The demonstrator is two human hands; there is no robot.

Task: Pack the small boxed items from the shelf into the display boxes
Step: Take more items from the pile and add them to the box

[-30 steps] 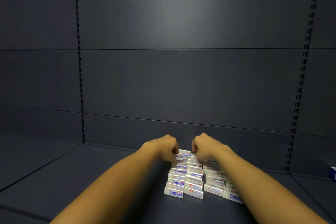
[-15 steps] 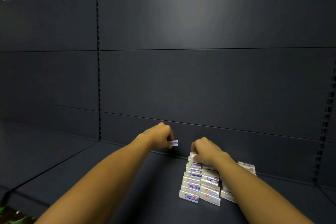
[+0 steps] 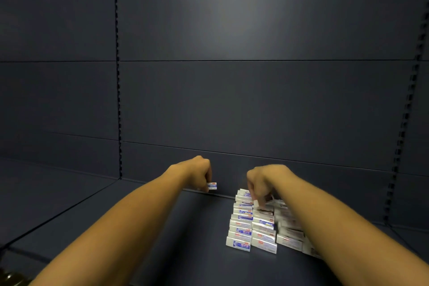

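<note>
Early in the packing, by the look of things. Left hand [image 3: 199,174] curled, its grip pinching one small box [image 3: 212,186] lifted clear of the shelf [image 3: 139,227], well left of the rows. Right hand [image 3: 262,183] curled down into the far end of the stacked boxes [image 3: 251,223], fingertips among the topmost ones; blurred, so cannot tell whether that grip has closed on a box. Below and nearer than the right grip, three rows standing on the shelf, tightly packed, seemingly almost all left to move. No display boxes anywhere in view, so nothing visibly packed.
</note>
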